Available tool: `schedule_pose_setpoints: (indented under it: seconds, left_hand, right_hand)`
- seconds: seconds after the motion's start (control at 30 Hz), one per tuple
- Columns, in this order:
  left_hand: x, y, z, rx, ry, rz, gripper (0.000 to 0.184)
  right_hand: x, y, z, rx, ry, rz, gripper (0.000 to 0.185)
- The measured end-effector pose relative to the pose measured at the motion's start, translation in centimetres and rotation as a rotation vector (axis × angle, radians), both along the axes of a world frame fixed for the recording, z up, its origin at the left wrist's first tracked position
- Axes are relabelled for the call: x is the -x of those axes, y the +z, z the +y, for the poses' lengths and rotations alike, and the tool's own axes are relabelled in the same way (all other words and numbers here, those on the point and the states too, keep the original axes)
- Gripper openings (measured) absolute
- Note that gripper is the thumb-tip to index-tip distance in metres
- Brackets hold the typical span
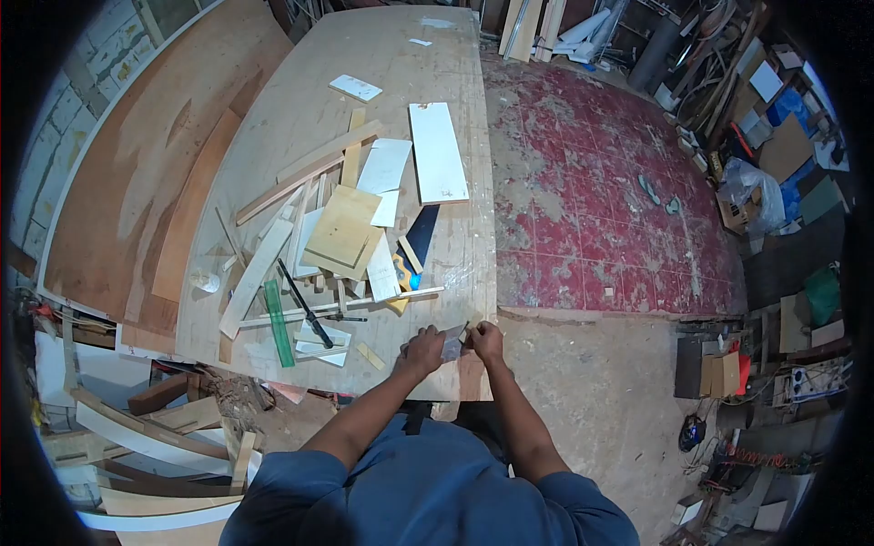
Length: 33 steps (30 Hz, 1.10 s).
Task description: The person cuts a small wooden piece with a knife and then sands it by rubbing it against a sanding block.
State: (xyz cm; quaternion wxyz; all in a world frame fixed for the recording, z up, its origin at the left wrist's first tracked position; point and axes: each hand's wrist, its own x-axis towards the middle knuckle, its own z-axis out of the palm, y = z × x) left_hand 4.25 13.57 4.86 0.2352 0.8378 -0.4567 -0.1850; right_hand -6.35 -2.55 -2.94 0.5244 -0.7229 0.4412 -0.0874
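Observation:
Both hands are at the near right corner of the wooden table (460, 273). My left hand (424, 351) is closed at the left side of a small flat greyish piece (451, 348). On the other side, my right hand (485, 340) is closed in a pinch near the piece's right end, on something small I cannot make out. Left of my hands lie a thin wooden offcut (370, 356), a black bar-like tool (305, 305) and a green transparent strip (279, 324).
Beyond the hands, a pile holds a plywood square (343, 232), a white board (439, 153), wooden strips and a dark blue saw blade (421, 235). A large wooden panel (137, 173) leans at the left. Curved wooden pieces (150, 437) lie lower left. Red flooring (601, 200) is at right.

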Motion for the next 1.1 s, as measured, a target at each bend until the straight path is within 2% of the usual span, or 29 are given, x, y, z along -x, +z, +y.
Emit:
schedule_pose_setpoints:
  seconds: [0.07,0.2,0.33,0.53,0.63,0.7,0.73,0.8,0.97,1.03,1.1]
  left_hand:
    - [-0.1,0.9,-0.1,-0.165,-0.104,-0.081,0.033]
    - [-0.1,-0.3,-0.3,-0.205,-0.091,-0.104,0.027]
    - [-0.2,-2.0,-0.6,-0.107,-0.086,-0.169,0.022]
    - [-0.2,-2.3,-0.6,-0.057,-0.050,-0.176,0.023]
    - [0.0,-2.6,-0.6,-0.053,-0.040,-0.185,0.023]
    - [-0.1,-2.5,-0.7,-0.072,-0.038,-0.187,0.023]
    - [-0.1,-2.4,-0.7,-0.071,-0.033,-0.192,0.022]
    - [0.0,-2.3,-0.9,-0.067,-0.029,-0.193,0.021]
    - [-0.1,-2.0,-0.9,-0.106,-0.031,-0.188,0.021]
    - [0.0,-2.0,-0.9,-0.116,-0.026,-0.168,0.021]
    - [-0.2,-1.7,-1.0,-0.121,-0.014,-0.149,0.022]
  right_hand:
    - [-1.7,2.3,-0.6,0.240,0.057,0.132,0.029]
    - [-3.9,4.0,-0.9,0.345,0.040,0.079,0.023]
    - [-3.4,4.3,0.1,0.323,-0.017,0.013,0.023]
    - [-2.0,3.7,0.3,0.214,0.055,0.156,0.026]
    - [-2.0,3.0,0.6,0.159,-0.085,0.074,0.028]
    - [-1.4,2.4,0.9,0.257,0.070,0.128,0.027]
    - [-1.5,1.8,0.6,0.258,0.068,0.127,0.027]
    - [-1.5,1.2,-0.2,0.146,0.245,0.220,0.026]
    - [-3.1,2.4,-0.2,0.188,0.201,0.281,0.026]
    - [-2.7,2.7,0.8,0.300,0.187,0.299,0.024]
    - [-1.8,2.9,1.6,0.268,0.256,0.387,0.024]
